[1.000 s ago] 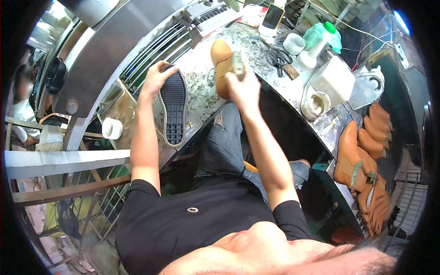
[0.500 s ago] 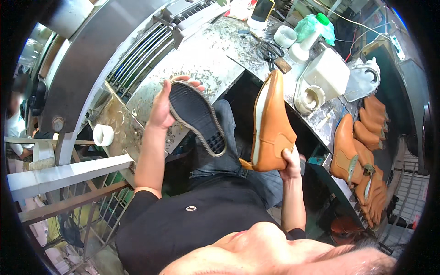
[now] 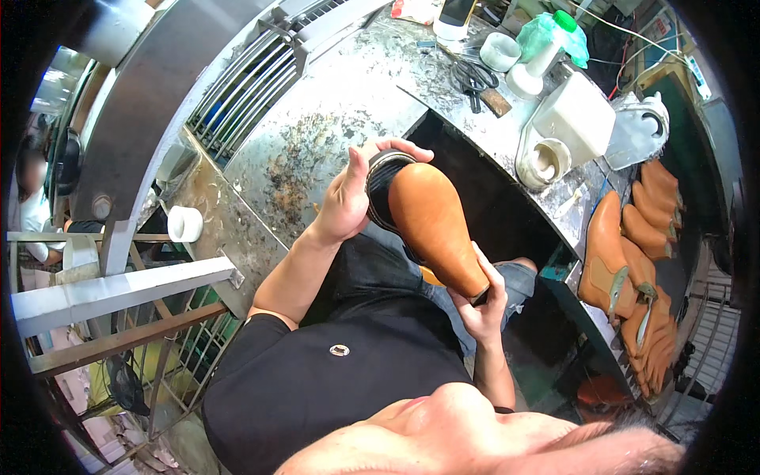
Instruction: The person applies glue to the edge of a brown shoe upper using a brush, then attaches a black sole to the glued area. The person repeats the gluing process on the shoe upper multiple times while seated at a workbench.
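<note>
A tan leather shoe upper [image 3: 434, 222] lies turned over the front of my lap, its toe pointing away and to the left. My right hand [image 3: 481, 309] grips it at the heel end. Behind its toe, a black ridged sole [image 3: 379, 190] with a pale stitched-looking rim shows in part. My left hand [image 3: 347, 198] holds that sole by its far end, thumb on the near side and fingers curled round the far rim. The toe overlaps the sole's inner face; whether the two touch I cannot tell. Most of the sole is hidden behind the upper.
Several tan shoe uppers [image 3: 606, 249] stand in rows at the right. On the bench lie scissors [image 3: 473, 79], a white jug [image 3: 574, 119], a white glue pot [image 3: 545, 164] and a green-capped bottle [image 3: 529, 77]. A tape roll [image 3: 185, 224] sits left. Metal bars [image 3: 127, 289] border the left side.
The upper has rolled over and swung left, its toe now over the sole. My left hand has brought the sole to the right, toward the upper. My right hand has moved slightly down and left.
</note>
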Action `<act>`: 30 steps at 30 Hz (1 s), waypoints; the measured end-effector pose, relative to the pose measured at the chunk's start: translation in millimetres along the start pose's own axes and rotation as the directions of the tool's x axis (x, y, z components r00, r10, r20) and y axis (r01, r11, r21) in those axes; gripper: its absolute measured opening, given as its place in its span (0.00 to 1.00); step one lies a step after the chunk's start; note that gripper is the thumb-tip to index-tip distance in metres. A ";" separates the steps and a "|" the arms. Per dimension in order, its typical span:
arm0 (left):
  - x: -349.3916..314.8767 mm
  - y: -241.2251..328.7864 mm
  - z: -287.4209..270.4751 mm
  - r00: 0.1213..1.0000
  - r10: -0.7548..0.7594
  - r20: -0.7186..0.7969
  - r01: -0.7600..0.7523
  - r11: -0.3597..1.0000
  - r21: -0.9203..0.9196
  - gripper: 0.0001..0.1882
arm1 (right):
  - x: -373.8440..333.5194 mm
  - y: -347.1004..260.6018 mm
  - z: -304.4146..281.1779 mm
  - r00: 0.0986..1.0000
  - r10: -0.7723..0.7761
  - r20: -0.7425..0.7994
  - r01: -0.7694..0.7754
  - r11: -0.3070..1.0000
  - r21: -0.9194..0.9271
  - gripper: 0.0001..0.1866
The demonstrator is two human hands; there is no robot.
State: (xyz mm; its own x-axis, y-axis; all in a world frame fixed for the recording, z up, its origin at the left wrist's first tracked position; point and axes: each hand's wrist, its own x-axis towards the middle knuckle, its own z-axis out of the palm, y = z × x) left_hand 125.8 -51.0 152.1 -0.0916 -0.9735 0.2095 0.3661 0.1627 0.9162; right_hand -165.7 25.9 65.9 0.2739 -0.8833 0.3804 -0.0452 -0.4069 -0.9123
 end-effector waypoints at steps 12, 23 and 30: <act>-48.1 -37.1 -43.2 0.960 -0.277 -0.029 0.264 0.937 -0.231 0.33 | -35.5 30.6 -27.9 0.918 0.326 -0.225 -0.311 0.945 0.098 0.47; -113.2 -88.5 -38.1 0.742 -0.658 0.132 0.439 0.327 -0.837 0.35 | -32.3 36.0 -44.5 0.918 0.311 -0.246 -0.292 0.950 0.110 0.45; -105.7 -88.3 -56.7 0.901 -0.431 -0.051 0.212 0.541 -0.814 0.37 | -49.0 27.4 -45.1 0.915 0.301 -0.267 -0.286 0.953 0.096 0.47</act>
State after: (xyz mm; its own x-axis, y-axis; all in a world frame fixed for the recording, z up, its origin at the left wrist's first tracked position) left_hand 155.6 28.5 29.6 -0.1925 -0.9555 -0.2234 0.9324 -0.2491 0.2620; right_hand -223.7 47.6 29.1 -0.0194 -0.9933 0.1137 -0.0290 -0.1132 -0.9932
